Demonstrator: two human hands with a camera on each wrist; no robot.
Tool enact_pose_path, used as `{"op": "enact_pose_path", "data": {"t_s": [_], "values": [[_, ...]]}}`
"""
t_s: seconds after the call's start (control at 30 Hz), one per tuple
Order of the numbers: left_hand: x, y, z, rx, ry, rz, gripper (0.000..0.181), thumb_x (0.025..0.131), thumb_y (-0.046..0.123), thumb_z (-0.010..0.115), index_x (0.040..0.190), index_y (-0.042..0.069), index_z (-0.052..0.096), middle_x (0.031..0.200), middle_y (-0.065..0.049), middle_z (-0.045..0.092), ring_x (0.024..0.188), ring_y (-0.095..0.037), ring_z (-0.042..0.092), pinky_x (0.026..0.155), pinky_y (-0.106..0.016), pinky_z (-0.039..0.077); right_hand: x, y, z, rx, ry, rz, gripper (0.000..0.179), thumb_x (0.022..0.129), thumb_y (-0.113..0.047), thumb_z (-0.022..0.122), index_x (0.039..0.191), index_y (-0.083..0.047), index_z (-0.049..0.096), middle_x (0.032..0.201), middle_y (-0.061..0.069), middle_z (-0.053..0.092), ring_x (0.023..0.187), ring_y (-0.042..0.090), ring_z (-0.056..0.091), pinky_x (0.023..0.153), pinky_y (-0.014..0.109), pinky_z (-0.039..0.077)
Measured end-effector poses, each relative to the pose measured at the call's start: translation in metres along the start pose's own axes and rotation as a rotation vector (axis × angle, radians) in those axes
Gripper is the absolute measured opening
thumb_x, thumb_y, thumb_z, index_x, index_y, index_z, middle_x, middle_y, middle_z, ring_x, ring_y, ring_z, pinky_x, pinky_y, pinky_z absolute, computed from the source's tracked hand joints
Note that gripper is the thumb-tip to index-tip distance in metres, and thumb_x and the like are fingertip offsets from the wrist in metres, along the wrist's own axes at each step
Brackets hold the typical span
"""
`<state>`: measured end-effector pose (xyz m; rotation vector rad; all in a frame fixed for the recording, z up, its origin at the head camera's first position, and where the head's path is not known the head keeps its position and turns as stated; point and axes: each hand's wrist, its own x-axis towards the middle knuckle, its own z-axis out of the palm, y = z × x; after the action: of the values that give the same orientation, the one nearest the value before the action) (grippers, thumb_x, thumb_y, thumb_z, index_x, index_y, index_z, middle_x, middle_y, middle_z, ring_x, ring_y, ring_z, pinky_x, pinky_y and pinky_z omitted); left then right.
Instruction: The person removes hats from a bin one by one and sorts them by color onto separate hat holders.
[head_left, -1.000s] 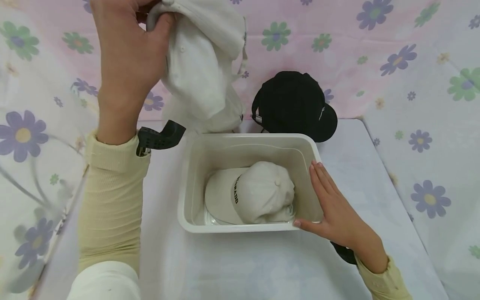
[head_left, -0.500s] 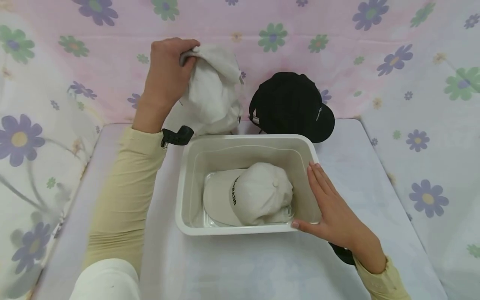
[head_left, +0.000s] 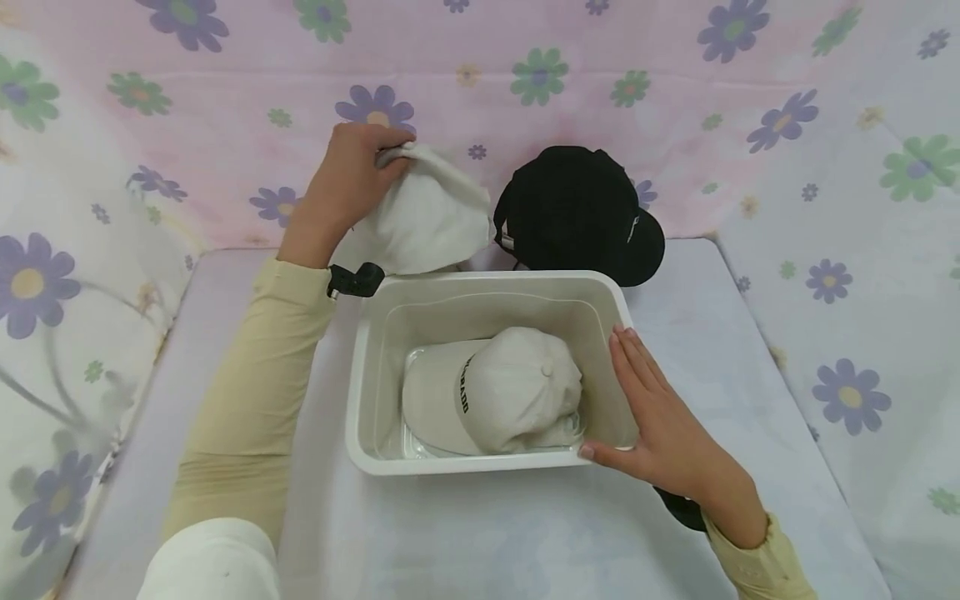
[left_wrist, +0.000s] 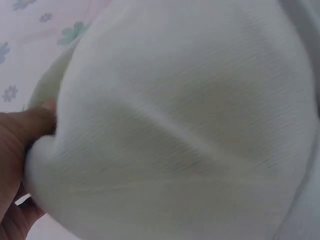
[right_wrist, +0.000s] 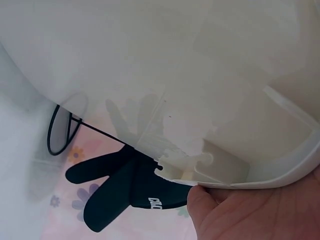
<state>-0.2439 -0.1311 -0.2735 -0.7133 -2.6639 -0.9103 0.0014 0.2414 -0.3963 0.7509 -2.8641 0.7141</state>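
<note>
Behind the bin at the left, my left hand point(head_left: 352, 179) pinches the edge of a white cap point(head_left: 435, 217) between thumb and fingers. Its fabric fills most of the left wrist view, where the thumb point(left_wrist: 37, 120) lies against a fold. More pale fabric point(head_left: 355, 250) shows low beside that wrist. My right hand point(head_left: 663, 425) rests with straight fingers along the right rim of the off-white plastic bin point(head_left: 480, 283), thumb out at the near corner. Inside the bin lies a beige baseball cap point(head_left: 517, 387) with dark lettering, brim to the left.
A black baseball cap point(head_left: 573, 212) stands behind the bin, brim to the right. A thin black wire loop point(right_wrist: 60, 130) shows near it in the right wrist view. Flowered cloth point(head_left: 540, 42) hangs behind the white-covered table point(head_left: 480, 533) and at both sides.
My left hand has come down from the top of the view and slightly right, lowering the white cap behind the bin. The right hand stays on the rim.
</note>
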Motion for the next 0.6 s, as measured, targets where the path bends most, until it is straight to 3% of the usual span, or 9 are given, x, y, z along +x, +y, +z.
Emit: {"op": "enact_pose_path", "data": {"t_s": [0.2,0.37,0.47,0.6], "values": [[-0.007,-0.014,0.000,-0.031,-0.035,0.028,0.038,0.094,0.012,0.075,0.130,0.003,0.069,0.129,-0.018,0.068,0.125,-0.032,0.062,0.109,-0.041,0.045,0.000,-0.002,-0.001,-0.004,-0.015,0.013,0.125,0.079,-0.066,0.076,0.164,-0.008,0.005,0.171,0.016,0.010,0.158,0.029,0.003,0.121,0.014,-0.004],[-0.013,-0.016,0.002,-0.045,-0.064,0.035,0.046,0.090,0.013,0.079,0.134,0.007,0.068,0.131,-0.018,0.067,0.125,-0.033,0.062,0.108,-0.044,0.046,0.000,-0.002,0.000,-0.004,-0.014,0.012,0.126,0.079,-0.066,0.077,0.164,-0.007,0.006,0.170,0.016,0.010,0.158,0.029,0.003,0.121,0.015,-0.004],[-0.017,-0.018,0.003,-0.044,-0.128,0.021,0.058,0.090,0.014,0.079,0.143,0.007,0.059,0.141,-0.018,0.061,0.132,-0.035,0.055,0.112,-0.047,0.041,0.001,-0.002,0.000,-0.007,-0.014,0.011,0.126,0.079,-0.066,0.077,0.164,-0.006,0.006,0.170,0.016,0.010,0.158,0.029,0.003,0.121,0.016,-0.004],[-0.022,-0.022,0.004,-0.043,-0.250,0.017,0.077,0.093,0.015,0.076,0.158,0.006,0.036,0.158,-0.018,0.042,0.145,-0.037,0.037,0.119,-0.050,0.030,0.001,-0.001,0.001,-0.008,-0.008,0.006,0.126,0.079,-0.067,0.077,0.164,-0.006,0.007,0.170,0.017,0.011,0.158,0.029,0.003,0.121,0.015,-0.004]]}}
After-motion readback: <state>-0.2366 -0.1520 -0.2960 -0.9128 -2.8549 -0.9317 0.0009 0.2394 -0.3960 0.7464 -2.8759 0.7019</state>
